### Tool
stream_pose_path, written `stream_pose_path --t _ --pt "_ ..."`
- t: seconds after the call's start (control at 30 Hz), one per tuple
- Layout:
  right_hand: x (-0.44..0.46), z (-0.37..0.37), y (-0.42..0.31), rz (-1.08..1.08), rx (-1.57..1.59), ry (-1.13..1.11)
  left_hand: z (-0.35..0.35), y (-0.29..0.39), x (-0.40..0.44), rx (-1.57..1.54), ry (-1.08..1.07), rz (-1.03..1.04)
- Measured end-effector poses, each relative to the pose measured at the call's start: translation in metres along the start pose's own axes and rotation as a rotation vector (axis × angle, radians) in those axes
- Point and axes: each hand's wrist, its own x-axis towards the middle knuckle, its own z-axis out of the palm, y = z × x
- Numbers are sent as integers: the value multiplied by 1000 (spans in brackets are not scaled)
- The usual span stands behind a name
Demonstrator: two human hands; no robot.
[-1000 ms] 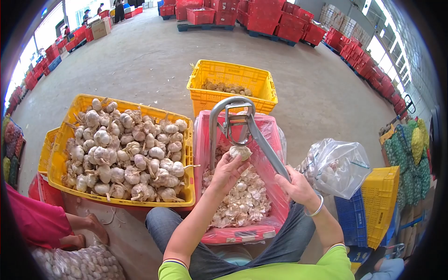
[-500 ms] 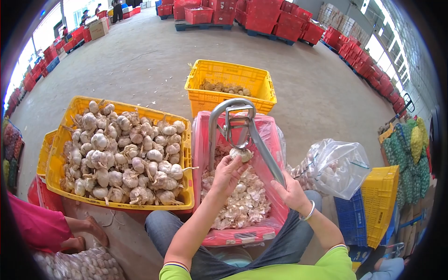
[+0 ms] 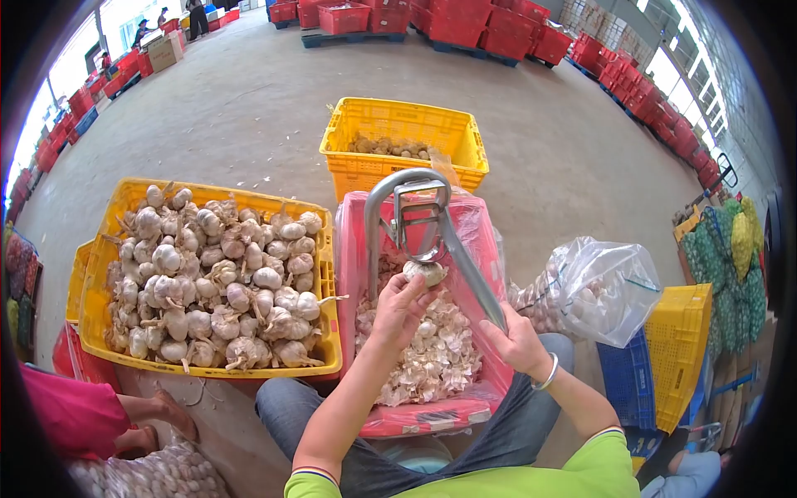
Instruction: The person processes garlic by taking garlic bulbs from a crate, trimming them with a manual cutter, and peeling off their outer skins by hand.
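My left hand (image 3: 401, 309) pinches a whitish garlic bulb (image 3: 425, 273) just under the ring-like jaw of a grey metal lever cutter (image 3: 419, 217). Whether the bulb touches the blade is unclear. My right hand (image 3: 523, 344) is wrapped round the lower end of the cutter's long handle (image 3: 473, 266). Beneath both hands, a plastic-lined pink tub (image 3: 490, 241) holds loose garlic skins and pieces (image 3: 440, 349). To the left stands a yellow crate (image 3: 212, 365) heaped with whole garlic bulbs (image 3: 224, 282). A tan blurred shape (image 3: 444, 168) shows beyond the cutter.
Another yellow crate (image 3: 404, 178) with brownish pieces stands behind the tub. At right are a clear bag of garlic (image 3: 598, 290), a blue crate (image 3: 627, 386) and a yellow crate (image 3: 677, 357). A person in pink (image 3: 70, 411) is at left. Stacked red crates (image 3: 452, 25) line the back.
The view has shifted slightly. A tan blurred shape now appears at the front of the far yellow crate. My hands keep their holds on the bulb and the handle.
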Motion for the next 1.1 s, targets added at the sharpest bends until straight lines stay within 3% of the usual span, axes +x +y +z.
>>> stream_pose_path --t 0.43,0.6,0.7,0.83,0.97,1.07,1.1 --pt "19 51 60 -191 50 169 1 0 3 87 28 73" --pt "47 81 98 -264 20 320 -3 -6 -6 89 -10 -10" --pt "44 81 94 -176 -14 232 -9 7 -17 70 -74 -9" --pt "37 62 64 -489 -306 565 -14 13 -26 99 -115 18" --pt "18 55 30 -490 -21 384 -16 7 -40 131 -137 -44" --pt "21 74 24 -150 481 93 -25 -3 -50 149 -127 -136" --pt "23 81 33 59 782 -78 -24 -6 -54 208 -135 -127"
